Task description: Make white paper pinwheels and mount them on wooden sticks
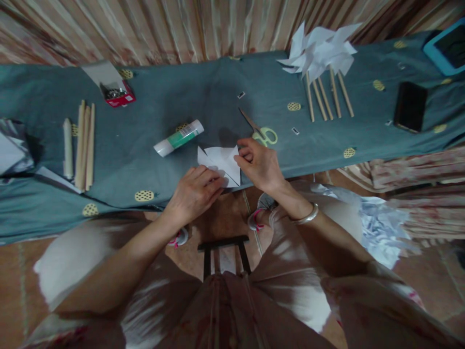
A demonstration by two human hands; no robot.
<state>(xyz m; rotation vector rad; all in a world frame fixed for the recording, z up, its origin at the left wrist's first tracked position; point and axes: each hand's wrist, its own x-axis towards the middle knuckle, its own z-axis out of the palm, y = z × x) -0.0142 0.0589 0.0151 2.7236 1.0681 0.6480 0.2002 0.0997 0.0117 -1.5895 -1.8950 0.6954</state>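
A small white piece of paper (221,157) with cut slits lies at the front edge of the cloth-covered table. My left hand (194,191) has its fingers bent together on the paper's lower left part. At the right side, my right hand (262,162) pinches the paper's edge between thumb and curled fingers. Just beyond that hand are scissors with pale green handles (267,135), blades pointing away. A glue stick (179,138) with a green and white label lies left of the paper. How firmly the left fingertips grip is partly hidden.
Paper pinwheels (323,51) on wooden sticks lie at the back right, near a dark phone-like slab (410,106) and a blue-framed device (448,46). Leftward are an open red box of metal pins (118,94), wooden sticks (85,145) and stacked paper (12,150). Paper scraps (385,228) are at lower right.
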